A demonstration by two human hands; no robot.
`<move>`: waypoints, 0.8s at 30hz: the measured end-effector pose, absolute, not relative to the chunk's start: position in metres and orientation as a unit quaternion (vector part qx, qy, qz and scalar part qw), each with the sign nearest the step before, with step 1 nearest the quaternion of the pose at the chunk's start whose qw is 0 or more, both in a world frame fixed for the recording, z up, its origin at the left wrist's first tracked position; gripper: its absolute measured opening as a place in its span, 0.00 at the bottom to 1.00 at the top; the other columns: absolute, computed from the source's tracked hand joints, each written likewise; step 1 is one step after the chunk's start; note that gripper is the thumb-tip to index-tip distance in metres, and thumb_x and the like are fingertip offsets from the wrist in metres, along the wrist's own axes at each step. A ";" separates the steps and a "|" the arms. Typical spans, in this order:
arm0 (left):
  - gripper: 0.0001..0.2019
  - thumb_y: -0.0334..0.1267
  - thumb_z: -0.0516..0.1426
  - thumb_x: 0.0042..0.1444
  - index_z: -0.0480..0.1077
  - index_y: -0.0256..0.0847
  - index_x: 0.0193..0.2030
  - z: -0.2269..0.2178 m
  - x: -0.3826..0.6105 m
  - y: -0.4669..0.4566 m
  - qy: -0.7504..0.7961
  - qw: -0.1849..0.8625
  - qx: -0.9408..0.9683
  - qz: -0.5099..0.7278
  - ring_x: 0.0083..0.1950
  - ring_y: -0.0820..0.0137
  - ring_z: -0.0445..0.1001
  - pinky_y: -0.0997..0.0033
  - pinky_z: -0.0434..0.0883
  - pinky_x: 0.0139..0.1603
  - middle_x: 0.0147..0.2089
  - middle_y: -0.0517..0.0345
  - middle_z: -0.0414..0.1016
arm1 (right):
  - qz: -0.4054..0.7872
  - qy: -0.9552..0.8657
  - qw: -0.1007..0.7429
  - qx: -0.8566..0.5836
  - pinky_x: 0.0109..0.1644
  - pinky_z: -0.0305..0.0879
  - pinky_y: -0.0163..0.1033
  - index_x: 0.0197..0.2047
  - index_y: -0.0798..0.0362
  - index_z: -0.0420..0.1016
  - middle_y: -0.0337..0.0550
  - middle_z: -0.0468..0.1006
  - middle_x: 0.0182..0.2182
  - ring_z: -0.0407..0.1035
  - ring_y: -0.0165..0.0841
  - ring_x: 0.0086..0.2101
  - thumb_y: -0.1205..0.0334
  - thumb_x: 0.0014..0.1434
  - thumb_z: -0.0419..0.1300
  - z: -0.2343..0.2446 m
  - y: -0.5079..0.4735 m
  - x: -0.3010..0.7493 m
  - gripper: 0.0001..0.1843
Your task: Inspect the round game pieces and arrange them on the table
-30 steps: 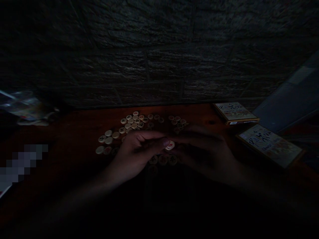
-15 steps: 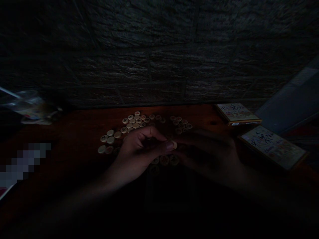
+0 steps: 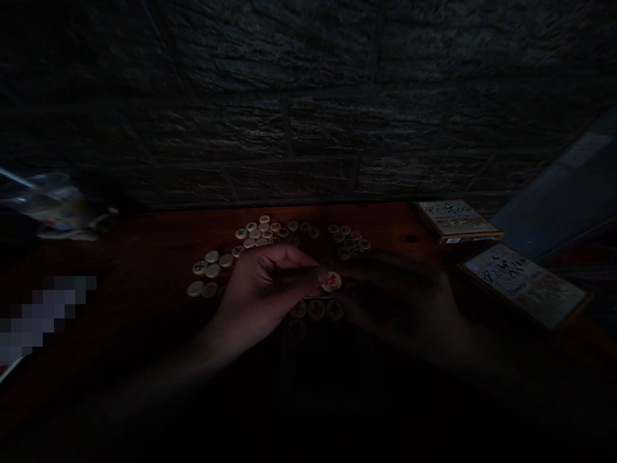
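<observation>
My left hand (image 3: 267,283) pinches a round xiangqi piece (image 3: 331,281) between thumb and fingers, and the red character on its face shows. Close on the right, my right hand (image 3: 409,283) lies in deep shadow. Its finger and thumb reach toward the piece with a gap between them; whether they touch it is hard to see. Just below the hands sits a short row of pieces, with a red-marked piece (image 3: 316,310) in the middle. Behind my left hand is a cluster of pieces (image 3: 255,234), some blank side up.
Another group of pieces (image 3: 354,244) lies at the back right. Two flat printed boxes, a rear box (image 3: 457,217) and a nearer box (image 3: 527,283), rest at the right. A plastic cup (image 3: 53,199) with a straw stands far left. A stone wall (image 3: 308,128) backs the wooden table (image 3: 159,238).
The piece in my left fingers has turned, so its red face now shows more fully. My right hand has shifted slightly left. The pieces on the table stay put.
</observation>
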State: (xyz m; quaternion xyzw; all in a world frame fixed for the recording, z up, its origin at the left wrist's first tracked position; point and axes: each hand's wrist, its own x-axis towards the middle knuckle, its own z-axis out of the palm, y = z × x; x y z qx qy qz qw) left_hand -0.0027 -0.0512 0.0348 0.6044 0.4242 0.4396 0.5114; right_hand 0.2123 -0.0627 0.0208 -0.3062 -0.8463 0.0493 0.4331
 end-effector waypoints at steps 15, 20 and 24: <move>0.07 0.36 0.61 0.65 0.81 0.39 0.37 0.030 -0.006 -0.043 0.416 0.453 0.633 0.470 0.37 0.71 0.82 0.76 0.77 0.38 0.37 0.57 0.85 | 0.070 -0.872 0.384 -0.295 0.52 0.76 0.36 0.49 0.53 0.79 0.46 0.85 0.48 0.79 0.34 0.48 0.66 0.62 0.68 0.022 -0.070 0.208 0.12; 0.08 0.36 0.61 0.64 0.81 0.37 0.38 0.023 -0.009 -0.037 0.414 0.398 0.678 0.459 0.38 0.70 0.81 0.74 0.75 0.38 0.36 0.56 0.84 | 0.055 -0.919 0.291 -0.262 0.58 0.74 0.45 0.49 0.53 0.80 0.46 0.84 0.50 0.77 0.41 0.53 0.64 0.67 0.62 0.016 -0.074 0.204 0.09; 0.07 0.36 0.61 0.64 0.81 0.37 0.37 0.019 -0.010 -0.037 0.403 0.354 0.721 0.437 0.38 0.70 0.81 0.74 0.73 0.38 0.36 0.57 0.85 | 0.027 -0.938 0.247 -0.243 0.62 0.72 0.47 0.47 0.51 0.81 0.46 0.86 0.47 0.78 0.41 0.53 0.66 0.67 0.61 0.010 -0.073 0.205 0.08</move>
